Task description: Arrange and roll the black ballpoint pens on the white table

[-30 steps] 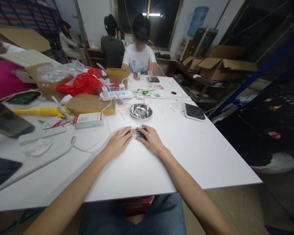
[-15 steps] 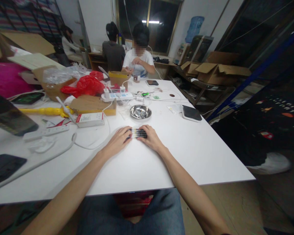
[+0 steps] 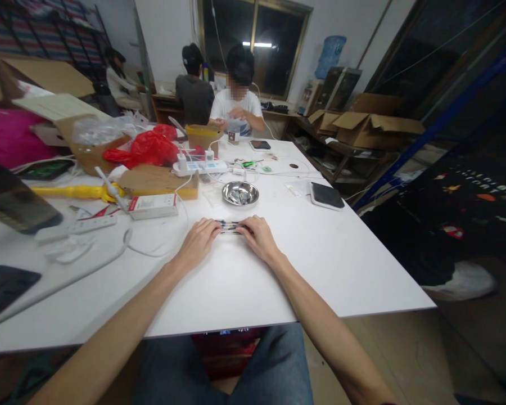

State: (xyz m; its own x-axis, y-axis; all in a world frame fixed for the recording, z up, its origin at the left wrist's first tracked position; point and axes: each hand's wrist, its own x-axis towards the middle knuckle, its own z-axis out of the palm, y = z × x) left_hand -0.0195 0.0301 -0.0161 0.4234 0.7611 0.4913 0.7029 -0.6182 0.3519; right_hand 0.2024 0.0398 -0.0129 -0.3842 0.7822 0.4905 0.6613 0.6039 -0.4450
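Several thin dark-and-light sticks, perhaps pens (image 3: 229, 226), lie side by side across the gap between my hands, low over the white table (image 3: 320, 270). My left hand (image 3: 199, 239) has its fingers closed round their left ends. Round the right ends are the curled fingers of my right hand (image 3: 259, 236). The sticks' ends are hidden under my fingers. Just beyond my hands sits a shiny metal bowl (image 3: 240, 193) with small items in it that I cannot make out.
A tablet-like device (image 3: 326, 196) lies to the right. At the left are a white and red box (image 3: 154, 206), power strips, cables, a yellow object and red plastic bags (image 3: 152, 147). A person (image 3: 236, 109) in white sits across the table; a dark-clothed person is at the right.
My left hand has shifted slightly left, and the sticks between my hands look less evenly lined up. The person across has moved their hands closer to the cup.
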